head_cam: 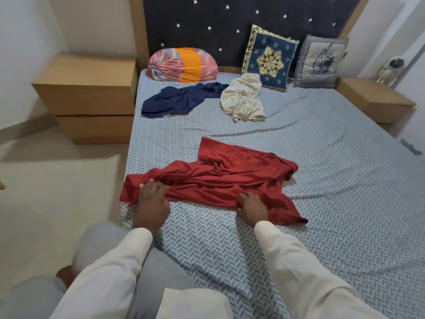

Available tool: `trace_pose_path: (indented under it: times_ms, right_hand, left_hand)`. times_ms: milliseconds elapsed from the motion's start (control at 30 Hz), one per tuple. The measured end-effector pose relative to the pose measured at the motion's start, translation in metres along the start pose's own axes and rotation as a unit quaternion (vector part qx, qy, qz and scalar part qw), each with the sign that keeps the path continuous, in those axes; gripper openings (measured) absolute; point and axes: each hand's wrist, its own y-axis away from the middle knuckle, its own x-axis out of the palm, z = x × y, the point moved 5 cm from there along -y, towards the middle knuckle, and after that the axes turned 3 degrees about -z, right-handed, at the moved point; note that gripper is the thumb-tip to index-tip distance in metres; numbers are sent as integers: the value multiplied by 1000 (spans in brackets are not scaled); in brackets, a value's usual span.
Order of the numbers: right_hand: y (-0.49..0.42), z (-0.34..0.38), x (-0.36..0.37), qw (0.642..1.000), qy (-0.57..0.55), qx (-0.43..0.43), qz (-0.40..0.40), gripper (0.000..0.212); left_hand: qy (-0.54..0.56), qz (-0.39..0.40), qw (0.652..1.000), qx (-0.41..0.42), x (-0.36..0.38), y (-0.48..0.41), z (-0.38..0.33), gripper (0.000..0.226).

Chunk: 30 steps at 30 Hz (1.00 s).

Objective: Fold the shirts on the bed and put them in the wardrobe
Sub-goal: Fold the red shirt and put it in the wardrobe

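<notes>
Red jersey bunches under both grips: the left hand (151,199) and the right hand (251,203), fingers curled, each pinch the near edge of the crumpled red short-sleeved shirt (220,180), lying at a corner of the bed with the blue-and-white herringbone sheet (322,192). We judge that uneven pulling could set creases or drag cloth over the bed's side. Beyond lie a crumpled navy shirt (179,99) and a cream shirt (243,100), unfolded. We read no label or writing.

shirt (226,180) on bed (333,203), bolster (182,64) behind (by headboard (207,21))
</notes>
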Motion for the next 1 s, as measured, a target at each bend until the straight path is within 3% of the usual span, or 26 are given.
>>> trace_pose_path:
  times_ms: [100,167,267,367,533,667,867,933,1000]
  right_hand:
    - [-3,0,-21,997,-36,18,-71,17]
    - [-9,8,-47,988,-112,-15,-106,12]
    - [-10,33,-99,963,-229,-122,-76,20]
    - [-5,56,-145,948,-259,-178,-44,19]
    - [-26,45,-180,966,-181,-147,-112,22]
    - [-47,28,-206,979,-86,-93,-161,17]
    - [-45,-3,-278,942,-72,-16,-327,26]
    - [-40,-11,-277,949,-23,8,-314,26]
    - [-40,-25,-253,972,23,46,-228,29]
  left_hand:
    - [48,42,997,36,3,4,-18,44]
    - [108,93,988,51,5,3,-34,47]
    - [154,158,969,107,3,-9,-70,63]
    - [194,165,960,118,-10,-31,-99,45]
    - [194,94,969,122,-56,-55,-101,16]
    - [96,17,986,133,-113,-88,-90,17]
    - [18,-99,991,92,-191,-126,-73,17]
    - [-10,-106,990,94,-195,-123,-74,15]
    - [-52,-62,995,65,-179,-114,-59,15]
